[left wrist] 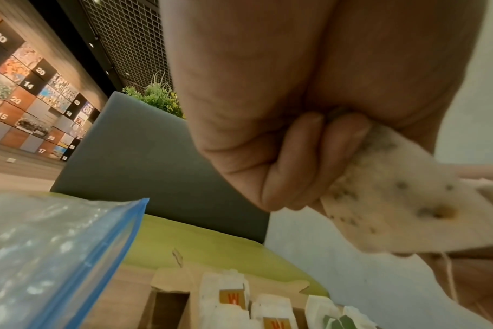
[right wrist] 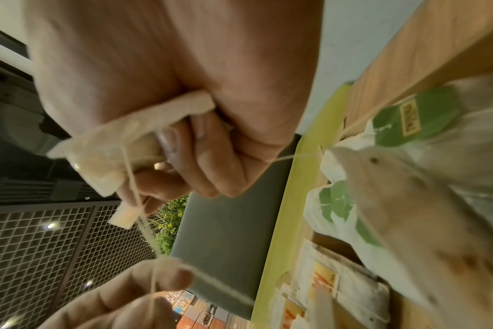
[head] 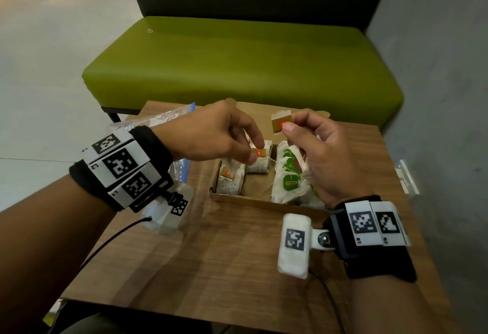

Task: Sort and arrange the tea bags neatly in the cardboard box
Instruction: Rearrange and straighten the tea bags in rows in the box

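An open cardboard box sits on the wooden table. White tea bags with orange tags stand at its left side, and a pile with green tags fills the right side. My left hand hovers over the box and pinches an orange-tagged tea bag; in the left wrist view its pouch is tucked under the curled fingers. My right hand holds another tea bag above the box, with the thumb on its orange tag. Its pouch and string show in the right wrist view.
A clear zip bag with a blue edge lies on the table to the left of the box. A green bench stands just behind the table. A small clear item sits at the table's right edge. A grey wall is close on the right.
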`<state>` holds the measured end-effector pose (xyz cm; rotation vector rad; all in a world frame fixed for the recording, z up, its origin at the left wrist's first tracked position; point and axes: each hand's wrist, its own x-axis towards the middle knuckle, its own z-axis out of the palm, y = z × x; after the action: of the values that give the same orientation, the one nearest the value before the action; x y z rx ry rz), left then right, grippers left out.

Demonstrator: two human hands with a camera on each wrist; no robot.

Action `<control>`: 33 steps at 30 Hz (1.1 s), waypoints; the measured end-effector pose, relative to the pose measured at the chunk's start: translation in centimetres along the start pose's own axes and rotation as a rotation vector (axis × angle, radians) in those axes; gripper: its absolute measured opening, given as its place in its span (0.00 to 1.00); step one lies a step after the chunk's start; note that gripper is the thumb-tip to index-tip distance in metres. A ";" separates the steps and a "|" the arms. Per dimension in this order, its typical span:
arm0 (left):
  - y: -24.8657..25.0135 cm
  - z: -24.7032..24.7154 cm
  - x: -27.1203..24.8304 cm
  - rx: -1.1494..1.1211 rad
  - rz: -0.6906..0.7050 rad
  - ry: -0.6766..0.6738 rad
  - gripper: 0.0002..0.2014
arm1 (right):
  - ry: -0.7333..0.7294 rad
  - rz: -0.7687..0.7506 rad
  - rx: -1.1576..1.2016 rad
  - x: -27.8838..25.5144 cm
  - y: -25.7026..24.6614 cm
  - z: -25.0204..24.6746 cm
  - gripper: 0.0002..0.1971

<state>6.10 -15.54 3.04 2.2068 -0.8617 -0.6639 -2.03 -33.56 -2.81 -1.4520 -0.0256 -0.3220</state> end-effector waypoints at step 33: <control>-0.3 -0.1 -0.5 -0.042 0.137 -0.046 0.07 | -0.033 0.038 0.164 0.0 -0.9 -0.4 0.06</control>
<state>5.92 -15.02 2.99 2.0808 -1.0033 -0.6620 -2.33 -33.97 -2.01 -1.2931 -0.0498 -0.2589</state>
